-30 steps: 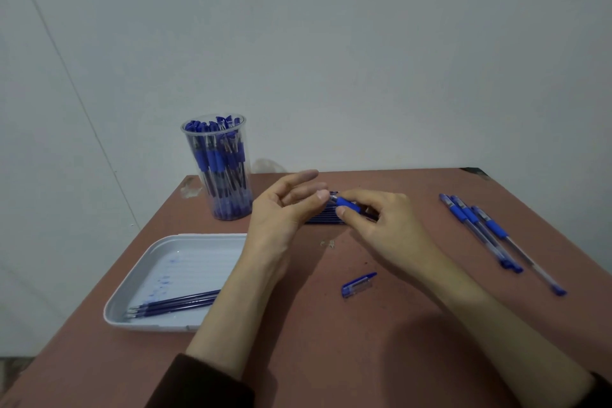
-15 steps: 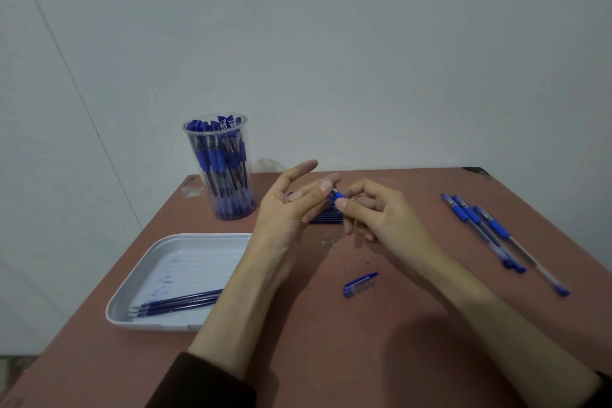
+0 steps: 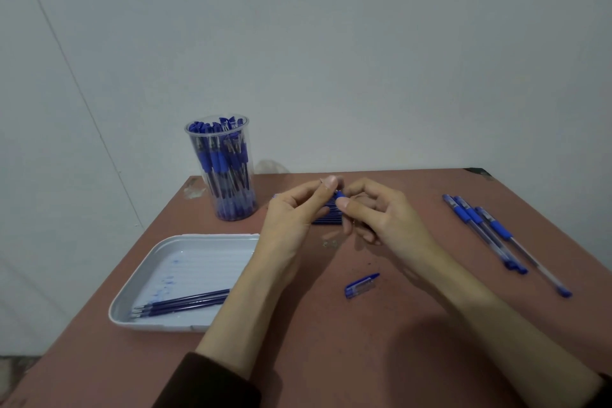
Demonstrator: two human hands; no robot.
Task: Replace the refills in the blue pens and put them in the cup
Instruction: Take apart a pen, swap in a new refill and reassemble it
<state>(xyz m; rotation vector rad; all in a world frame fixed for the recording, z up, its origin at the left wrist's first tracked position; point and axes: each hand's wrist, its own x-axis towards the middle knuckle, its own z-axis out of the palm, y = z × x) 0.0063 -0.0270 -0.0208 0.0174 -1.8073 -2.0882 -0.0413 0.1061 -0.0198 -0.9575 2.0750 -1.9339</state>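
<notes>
Over the middle of the table both hands meet on one blue pen (image 3: 340, 201), of which only the blue grip end shows. My right hand (image 3: 381, 212) grips that end between thumb and curled fingers. My left hand (image 3: 291, 215) pinches the pen's tip with thumb and fingertips. Behind the hands a pile of blue refills (image 3: 328, 219) lies on the table, mostly hidden. A loose blue pen cap (image 3: 361, 286) lies nearer me. The clear cup (image 3: 221, 172), full of blue pens, stands at the back left. Three capped blue pens (image 3: 490, 235) lie at the right.
A white tray (image 3: 185, 262) sits at the front left, with a few blue refills (image 3: 185, 303) and ink stains in it. The brown table (image 3: 331, 358) ends at a pale wall behind. Small bits of debris (image 3: 331, 243) lie under the hands.
My left hand's fingers, straight a second ago, have curled onto the pen tip. My right hand has tilted the pen up and drawn closer to the left.
</notes>
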